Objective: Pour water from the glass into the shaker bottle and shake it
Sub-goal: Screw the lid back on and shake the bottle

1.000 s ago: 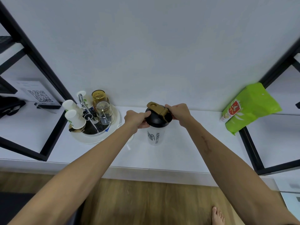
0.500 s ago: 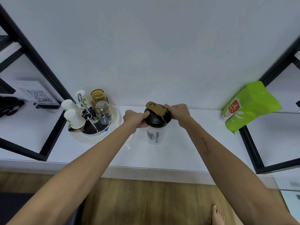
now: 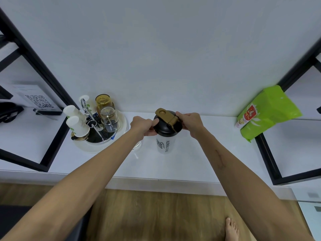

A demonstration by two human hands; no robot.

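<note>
A translucent shaker bottle (image 3: pixel 164 144) with black lettering stands upright on the white counter (image 3: pixel 199 159). Its black lid (image 3: pixel 164 128) carries a gold flip cap (image 3: pixel 165 116) that is tilted up. My left hand (image 3: pixel 143 125) grips the lid's left side. My right hand (image 3: pixel 189 123) grips its right side by the cap's hinge. A clear drinking glass (image 3: pixel 138 145) stands on the counter just left of the bottle, mostly hidden under my left forearm.
A round white tray (image 3: pixel 119 134) at the left holds upturned paper cups (image 3: pixel 77 126), an amber glass (image 3: pixel 102 103) and a clear glass (image 3: pixel 109 120). A green bag (image 3: pixel 267 112) leans at the right. Black shelf frames (image 3: pixel 52 145) flank the counter. A QR-code stand (image 3: pixel 39 101) sits far left.
Both hands stay on the lid with only a slight shift of the fingers. The bottle has not moved.
</note>
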